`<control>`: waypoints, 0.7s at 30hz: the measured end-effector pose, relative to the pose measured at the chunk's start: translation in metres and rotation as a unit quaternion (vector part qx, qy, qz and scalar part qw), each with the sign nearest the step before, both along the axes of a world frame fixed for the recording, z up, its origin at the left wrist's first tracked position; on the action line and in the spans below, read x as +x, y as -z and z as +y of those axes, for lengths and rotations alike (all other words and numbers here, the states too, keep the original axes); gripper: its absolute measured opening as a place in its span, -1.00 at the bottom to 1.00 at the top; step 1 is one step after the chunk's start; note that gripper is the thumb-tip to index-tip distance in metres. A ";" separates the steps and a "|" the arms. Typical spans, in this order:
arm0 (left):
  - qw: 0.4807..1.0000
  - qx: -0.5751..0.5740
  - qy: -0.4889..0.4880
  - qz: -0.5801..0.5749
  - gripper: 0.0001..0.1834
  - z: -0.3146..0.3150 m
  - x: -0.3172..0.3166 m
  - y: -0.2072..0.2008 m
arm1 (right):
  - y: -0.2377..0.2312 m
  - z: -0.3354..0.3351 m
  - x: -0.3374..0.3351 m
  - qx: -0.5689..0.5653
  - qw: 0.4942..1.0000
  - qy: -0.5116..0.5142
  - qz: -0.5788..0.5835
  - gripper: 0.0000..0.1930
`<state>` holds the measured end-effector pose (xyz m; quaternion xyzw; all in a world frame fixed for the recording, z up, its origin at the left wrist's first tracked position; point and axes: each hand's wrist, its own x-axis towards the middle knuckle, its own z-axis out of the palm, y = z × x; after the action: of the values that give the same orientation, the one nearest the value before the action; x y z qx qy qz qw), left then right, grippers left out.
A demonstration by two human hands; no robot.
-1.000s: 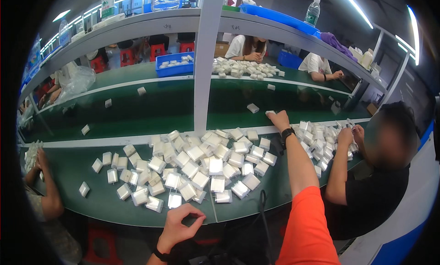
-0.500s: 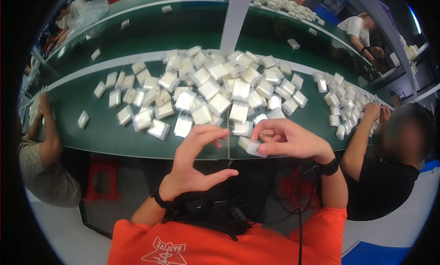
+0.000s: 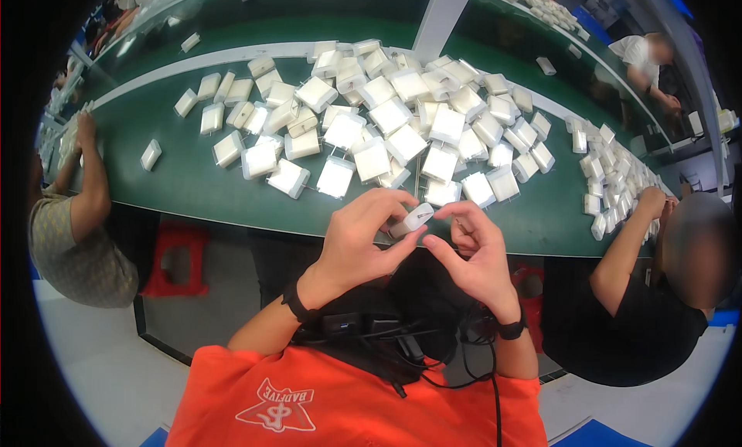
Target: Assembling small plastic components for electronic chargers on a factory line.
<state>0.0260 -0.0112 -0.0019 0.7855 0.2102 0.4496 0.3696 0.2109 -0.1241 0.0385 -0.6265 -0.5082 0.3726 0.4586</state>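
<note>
A white charger adapter [image 3: 412, 220] is pinched between the thumb and fingers of my left hand [image 3: 357, 242], just off the near edge of the table. One narrow end of it points up and toward the right, with a small dark mark there. My right hand [image 3: 481, 260] is beside it, thumb and index finger apart; the index fingertip is very close to the adapter's end, and I cannot tell if it touches. Beyond my hands lies a wide pile of similar white adapters [image 3: 369, 158], several with metal prongs showing.
The green table [image 3: 193, 192] runs across in front of me, with a single adapter [image 3: 151, 155] at the left. A co-worker [image 3: 657, 285] sits at the right by another adapter pile [image 3: 607, 173]; another co-worker [image 3: 85, 238] is at the left. A grey post [image 3: 442, 22] rises behind.
The adapter has passed from my right hand to my left, which has closed on it. My right fingers have opened. The view has shifted, so the pile appears higher.
</note>
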 end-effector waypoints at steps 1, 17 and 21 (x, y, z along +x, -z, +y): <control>1.000 0.009 0.006 0.008 -0.66 0.002 0.000 0.003 | 0.006 0.003 -0.004 0.018 1.000 0.013 -0.022 -0.67; 0.986 -0.122 0.112 0.030 -0.55 0.011 -0.013 -0.003 | 0.004 0.006 -0.015 0.119 0.988 0.059 -0.084 -0.76; 0.984 -0.129 0.112 0.047 -0.61 0.011 -0.014 -0.005 | 0.005 0.010 -0.020 0.129 0.984 0.068 -0.101 -0.77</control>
<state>0.0123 0.0001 0.0031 0.7701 0.1944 0.3367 0.5057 0.1905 -0.1141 0.0336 -0.6292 -0.5523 0.2066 0.5063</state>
